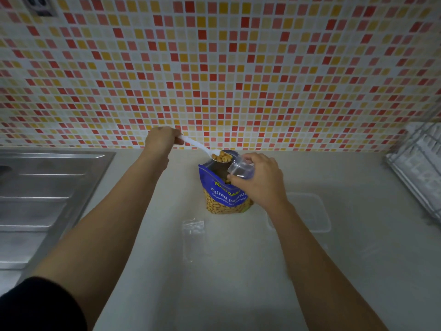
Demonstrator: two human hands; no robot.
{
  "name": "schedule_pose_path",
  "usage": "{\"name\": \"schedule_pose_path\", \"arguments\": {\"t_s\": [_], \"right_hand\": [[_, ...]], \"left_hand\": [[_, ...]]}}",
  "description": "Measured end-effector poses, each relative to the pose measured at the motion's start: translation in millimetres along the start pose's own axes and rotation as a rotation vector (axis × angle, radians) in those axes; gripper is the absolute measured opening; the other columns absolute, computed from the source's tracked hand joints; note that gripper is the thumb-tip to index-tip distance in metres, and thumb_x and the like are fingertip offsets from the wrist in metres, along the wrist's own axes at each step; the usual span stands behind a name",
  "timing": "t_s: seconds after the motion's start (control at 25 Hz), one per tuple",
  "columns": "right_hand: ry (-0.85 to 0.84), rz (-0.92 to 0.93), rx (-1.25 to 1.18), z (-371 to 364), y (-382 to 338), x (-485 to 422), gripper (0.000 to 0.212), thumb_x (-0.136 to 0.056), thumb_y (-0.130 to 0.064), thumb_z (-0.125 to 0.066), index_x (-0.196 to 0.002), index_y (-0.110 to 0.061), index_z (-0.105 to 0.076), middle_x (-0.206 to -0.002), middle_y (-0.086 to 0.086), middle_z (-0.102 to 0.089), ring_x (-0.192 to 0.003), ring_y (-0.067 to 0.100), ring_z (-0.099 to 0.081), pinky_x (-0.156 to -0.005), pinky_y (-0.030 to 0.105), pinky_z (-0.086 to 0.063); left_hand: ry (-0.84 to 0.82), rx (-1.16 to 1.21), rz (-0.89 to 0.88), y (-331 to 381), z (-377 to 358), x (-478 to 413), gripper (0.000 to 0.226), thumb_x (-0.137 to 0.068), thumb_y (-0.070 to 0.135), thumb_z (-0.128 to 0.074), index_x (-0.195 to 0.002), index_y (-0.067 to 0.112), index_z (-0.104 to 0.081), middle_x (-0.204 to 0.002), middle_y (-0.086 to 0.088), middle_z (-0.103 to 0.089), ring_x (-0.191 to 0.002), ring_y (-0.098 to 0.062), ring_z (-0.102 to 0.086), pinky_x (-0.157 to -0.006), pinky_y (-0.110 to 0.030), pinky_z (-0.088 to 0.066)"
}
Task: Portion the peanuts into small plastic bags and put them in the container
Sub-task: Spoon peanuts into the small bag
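One spare bag (pixel 194 231) lies nearest, near the container (pixel 307 211) awaiting portions. Beyond, the right hand (pixel 260 180) pinches a small bag (pixel 241 167) open over the peanut packet (pixel 224 194), likely so spills fall back. The left hand (pixel 162 139) grips a spoon (pixel 202 148) of peanuts (pixel 222 156) at its mouth.

- Wall tiles (pixel 238 56): a mosaic of red, pink, yellow and cream squares.
- Peanut bag (pixel 224 197): blue, with a peanut print.
- Spoon (pixel 198 145): white.
- Counter (pixel 214 283): plain beige.
- Sink (pixel 47 199): silver-grey.
- Sleeve (pixel 35 306): black.
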State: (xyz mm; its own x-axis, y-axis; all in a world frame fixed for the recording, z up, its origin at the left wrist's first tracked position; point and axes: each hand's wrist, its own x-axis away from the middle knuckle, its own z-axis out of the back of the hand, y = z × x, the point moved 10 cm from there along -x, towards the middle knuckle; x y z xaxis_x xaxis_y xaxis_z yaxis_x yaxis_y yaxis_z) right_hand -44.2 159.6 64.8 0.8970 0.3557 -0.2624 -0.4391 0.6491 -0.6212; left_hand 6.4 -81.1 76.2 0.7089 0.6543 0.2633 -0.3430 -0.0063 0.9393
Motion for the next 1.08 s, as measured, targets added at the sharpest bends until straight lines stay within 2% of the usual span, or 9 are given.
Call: {"name": "schedule_pose_path", "arguments": {"t_s": [0.2,0.44,0.56,0.68,0.8,0.84,0.92,1.0,1.08], "right_hand": [[0.059,-0.048,-0.228,0.1,-6.7,-2.1,0.052,-0.066,-0.048,-0.076,-0.110,-0.026,-0.059,-0.103,-0.009,-0.063,-0.102,0.018,-0.056,-0.088,0.041,-0.048],[0.167,-0.079,-0.626,11.4,-13.4,0.2,0.039,-0.069,-0.029,-0.080,-0.101,-0.028,-0.059,-0.091,-0.021,-0.060,-0.079,-0.011,-0.055,-0.070,0.012,-0.048],[0.192,-0.108,-0.629,14.3,-0.4,3.3,0.043,-0.069,-0.033,-0.080,-0.107,-0.029,-0.058,-0.095,-0.021,-0.059,-0.082,-0.012,-0.052,-0.073,0.010,-0.046],[0.263,-0.177,-0.673,18.7,28.9,14.5,0.041,-0.072,-0.032,-0.078,-0.108,-0.025,-0.059,-0.099,-0.016,-0.062,-0.084,-0.009,-0.055,-0.073,0.008,-0.045],[0.235,-0.215,-0.673,10.2,48.4,24.5,0.045,-0.073,-0.037,-0.076,-0.113,-0.024,-0.059,-0.103,-0.011,-0.065,-0.093,0.002,-0.060,-0.075,0.015,-0.048],[0.204,-0.217,-0.671,5.8,49.8,26.1,0.044,-0.074,-0.036,-0.076,-0.113,-0.024,-0.058,-0.103,-0.010,-0.065,-0.094,0.002,-0.060,-0.075,0.017,-0.049],[0.167,-0.215,-0.671,-0.1,49.9,27.5,0.041,-0.074,-0.033,-0.076,-0.110,-0.026,-0.058,-0.104,-0.011,-0.065,-0.092,0.000,-0.060,-0.072,0.018,-0.050],[0.163,-0.203,-0.667,-0.4,47.9,27.8,0.040,-0.075,-0.033,-0.076,-0.110,-0.027,-0.058,-0.105,-0.010,-0.065,-0.092,-0.001,-0.060,-0.070,0.015,-0.049],[0.168,-0.194,-0.665,0.2,46.2,27.3,0.038,-0.075,-0.032,-0.076,-0.109,-0.026,-0.059,-0.104,-0.011,-0.066,-0.089,-0.004,-0.059,-0.068,0.013,-0.049]], "left_hand": [[-0.002,-0.139,-0.135,50.7,-12.1,16.3,0.019,-0.089,0.019,-0.052,-0.072,0.016,-0.059,-0.084,-0.004,-0.065,-0.072,-0.011,-0.052,-0.061,-0.025,-0.038],[-0.129,-0.535,-0.811,136.8,-54.5,85.3,0.017,-0.093,0.024,-0.052,-0.084,0.014,-0.063,-0.072,0.000,-0.062,-0.057,-0.006,-0.053,-0.047,-0.007,-0.039],[0.004,-0.287,-0.731,144.3,-15.0,68.0,0.019,-0.092,0.023,-0.052,-0.090,0.011,-0.066,-0.079,-0.002,-0.064,-0.061,-0.003,-0.053,-0.053,-0.007,-0.040],[0.028,-0.118,-0.462,89.5,0.9,32.3,0.019,-0.092,0.021,-0.051,-0.096,0.009,-0.065,-0.081,-0.003,-0.066,-0.072,-0.005,-0.056,-0.064,-0.015,-0.038],[-0.071,-0.442,-0.578,42.8,-42.9,28.4,0.024,-0.090,0.026,-0.052,-0.083,0.011,-0.069,-0.082,-0.011,-0.071,-0.080,-0.016,-0.061,-0.073,-0.029,-0.046],[-0.073,-0.651,-0.672,32.2,-60.8,30.7,0.027,-0.089,0.032,-0.052,-0.085,0.013,-0.071,-0.089,-0.010,-0.072,-0.094,-0.020,-0.060,-0.084,-0.037,-0.047],[-0.046,-1.038,-0.727,12.7,-88.7,32.5,0.029,-0.091,0.040,-0.049,-0.099,0.021,-0.070,-0.116,-0.005,-0.064,-0.127,-0.019,-0.041,-0.102,-0.054,-0.031],[-0.094,-1.128,-0.655,2.6,-105.4,32.3,0.030,-0.093,0.040,-0.045,-0.106,0.024,-0.068,-0.133,-0.002,-0.054,-0.139,-0.015,-0.025,-0.105,-0.064,-0.018],[-0.145,-1.119,-0.568,-2.2,-118.1,29.1,0.030,-0.095,0.037,-0.043,-0.104,0.022,-0.067,-0.134,0.001,-0.052,-0.141,-0.015,-0.022,-0.104,-0.071,-0.012]]}}
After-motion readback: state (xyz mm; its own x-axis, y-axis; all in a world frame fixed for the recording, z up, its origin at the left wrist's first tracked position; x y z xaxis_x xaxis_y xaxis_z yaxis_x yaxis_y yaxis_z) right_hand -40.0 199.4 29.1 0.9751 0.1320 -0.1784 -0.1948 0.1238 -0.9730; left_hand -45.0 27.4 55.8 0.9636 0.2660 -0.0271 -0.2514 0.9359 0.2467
